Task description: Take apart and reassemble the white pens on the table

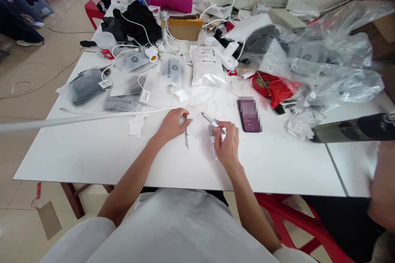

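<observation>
My left hand is over the white table, its thumb and fingers closed around the upper end of a white pen that points toward me. To its right, my right hand pinches another white pen, tilted with its grey end up and to the left. Beneath that one, at least one more white pen lies on the table beside my right fingers; the hand partly covers it. A phone with its screen lit rests just right of my right hand.
Packaged pouches, a white cable and crumpled tissue lie beyond and left. A cardboard box, red bag and clear plastic fill the back and right. A person's arm shows at the right edge.
</observation>
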Demonstrator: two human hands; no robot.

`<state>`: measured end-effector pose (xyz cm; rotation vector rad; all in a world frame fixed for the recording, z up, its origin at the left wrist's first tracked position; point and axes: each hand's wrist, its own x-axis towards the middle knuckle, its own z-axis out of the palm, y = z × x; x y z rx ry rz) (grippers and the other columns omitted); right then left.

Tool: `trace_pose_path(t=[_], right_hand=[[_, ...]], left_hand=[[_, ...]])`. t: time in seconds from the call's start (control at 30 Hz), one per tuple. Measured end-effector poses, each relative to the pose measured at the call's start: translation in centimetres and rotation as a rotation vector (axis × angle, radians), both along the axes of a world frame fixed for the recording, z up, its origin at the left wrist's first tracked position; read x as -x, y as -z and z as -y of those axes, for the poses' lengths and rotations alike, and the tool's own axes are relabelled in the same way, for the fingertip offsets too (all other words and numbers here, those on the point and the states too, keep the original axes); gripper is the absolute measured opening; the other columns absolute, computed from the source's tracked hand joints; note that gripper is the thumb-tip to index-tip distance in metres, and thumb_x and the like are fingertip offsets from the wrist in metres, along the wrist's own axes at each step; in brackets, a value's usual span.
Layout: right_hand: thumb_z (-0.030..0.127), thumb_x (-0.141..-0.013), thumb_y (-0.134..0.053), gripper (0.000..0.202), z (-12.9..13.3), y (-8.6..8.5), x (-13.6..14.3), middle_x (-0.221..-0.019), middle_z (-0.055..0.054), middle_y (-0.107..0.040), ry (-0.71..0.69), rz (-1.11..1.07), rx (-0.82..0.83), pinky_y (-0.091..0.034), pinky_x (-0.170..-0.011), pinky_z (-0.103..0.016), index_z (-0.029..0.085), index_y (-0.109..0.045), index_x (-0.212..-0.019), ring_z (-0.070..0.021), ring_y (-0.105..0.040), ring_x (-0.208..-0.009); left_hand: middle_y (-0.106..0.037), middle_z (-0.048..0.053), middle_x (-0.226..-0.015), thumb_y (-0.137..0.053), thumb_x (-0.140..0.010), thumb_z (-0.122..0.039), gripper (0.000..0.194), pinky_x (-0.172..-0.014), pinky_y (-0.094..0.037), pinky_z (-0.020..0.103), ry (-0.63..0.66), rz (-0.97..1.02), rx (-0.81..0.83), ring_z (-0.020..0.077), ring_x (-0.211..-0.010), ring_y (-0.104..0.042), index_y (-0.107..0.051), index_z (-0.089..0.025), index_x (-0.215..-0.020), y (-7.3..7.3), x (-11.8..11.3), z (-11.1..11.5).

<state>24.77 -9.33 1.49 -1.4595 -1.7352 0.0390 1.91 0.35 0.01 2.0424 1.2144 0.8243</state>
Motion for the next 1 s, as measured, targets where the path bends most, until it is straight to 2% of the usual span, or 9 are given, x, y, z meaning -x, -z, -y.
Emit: trace_pose_path(t=[0.17,0.3,0.47,0.57,0.63,0.7,0.87,1.0], right_hand=[[0.025,-0.112,-0.049,0.016,-4.9,-0.9,-0.9,-0.109,-0.01,-0.068,-0.239,0.019,-0.054,-0.051,-0.085,-0.042,0.025,-0.052,-0.128,-0.0252,-0.062,-0.093],[0.024,-0.113,-0.044,0.019,-7.3,-0.3,-0.6,-0.106,-0.01,-0.065,-0.359,0.036,-0.049,-0.053,-0.083,-0.042,0.026,-0.052,-0.13,-0.0257,-0.061,-0.092],[0.025,-0.111,-0.047,0.024,-7.4,1.2,-0.6,-0.106,-0.012,-0.065,-0.383,0.094,-0.014,-0.053,-0.084,-0.044,0.024,-0.057,-0.133,-0.0273,-0.061,-0.094],[0.025,-0.111,-0.05,0.022,-7.2,1.6,-1.0,-0.102,-0.011,-0.065,-0.386,0.16,-0.014,-0.052,-0.084,-0.043,0.023,-0.062,-0.13,-0.0267,-0.059,-0.091],[0.026,-0.111,-0.051,0.022,-7.2,1.7,-1.3,-0.099,-0.011,-0.065,-0.384,0.19,-0.008,-0.05,-0.082,-0.042,0.022,-0.063,-0.129,-0.0261,-0.059,-0.09],[0.026,-0.111,-0.05,0.023,-7.3,1.8,-1.4,-0.099,-0.01,-0.065,-0.38,0.206,0.008,-0.05,-0.082,-0.041,0.022,-0.064,-0.129,-0.0258,-0.059,-0.09],[0.029,-0.113,-0.047,0.024,-7.4,1.8,-1.7,-0.095,-0.009,-0.065,-0.386,0.23,0.048,-0.046,-0.078,-0.039,0.022,-0.067,-0.124,-0.0245,-0.057,-0.086],[0.029,-0.113,-0.046,0.024,-7.4,1.6,-1.7,-0.091,-0.008,-0.066,-0.39,0.256,0.039,-0.042,-0.076,-0.039,0.022,-0.068,-0.118,-0.0235,-0.053,-0.081]], left_hand=[[-0.069,0.005,-0.103,-0.066,-0.1,-0.027,0.01,-0.104,-0.051,0.043,0.03,-0.105,-0.091,0.0252,-0.102,-0.064,-0.064,-0.022,-0.109,-0.3,0.2,0.1],[-0.069,0.006,-0.107,-0.068,-0.098,-0.024,0.014,-0.103,-0.053,0.044,0.039,-0.126,-0.127,0.0262,-0.105,-0.066,-0.064,-0.022,-0.111,0.1,0.4,-0.2],[-0.07,0.009,-0.109,-0.068,-0.096,-0.02,0.019,-0.102,-0.055,0.047,0.059,-0.149,-0.189,0.0292,-0.109,-0.068,-0.063,-0.02,-0.114,0.6,0.5,-0.4],[-0.072,0.01,-0.116,-0.068,-0.095,-0.017,0.033,-0.105,-0.054,0.048,0.074,-0.128,-0.221,0.0299,-0.112,-0.068,-0.061,-0.021,-0.127,0.3,0.3,-0.3],[-0.072,0.01,-0.12,-0.07,-0.098,-0.022,0.041,-0.105,-0.055,0.047,0.078,-0.071,-0.255,0.0285,-0.111,-0.068,-0.057,-0.021,-0.137,0.0,0.1,0.0],[-0.072,0.009,-0.117,-0.069,-0.103,-0.03,0.04,-0.099,-0.056,0.043,0.088,-0.003,-0.295,0.0254,-0.103,-0.069,-0.057,-0.023,-0.141,-0.1,0.0,0.2],[-0.073,0.005,-0.1,-0.056,-0.112,-0.028,0.015,-0.084,-0.055,0.034,0.095,0.095,-0.416,0.0192,-0.09,-0.068,-0.066,-0.024,-0.122,0.1,-0.3,0.2],[-0.068,0.002,-0.083,-0.055,-0.114,-0.034,0.018,-0.072,-0.048,0.033,0.082,0.052,-0.385,0.0172,-0.073,-0.06,-0.067,-0.022,-0.108,0.1,-0.2,0.0]])
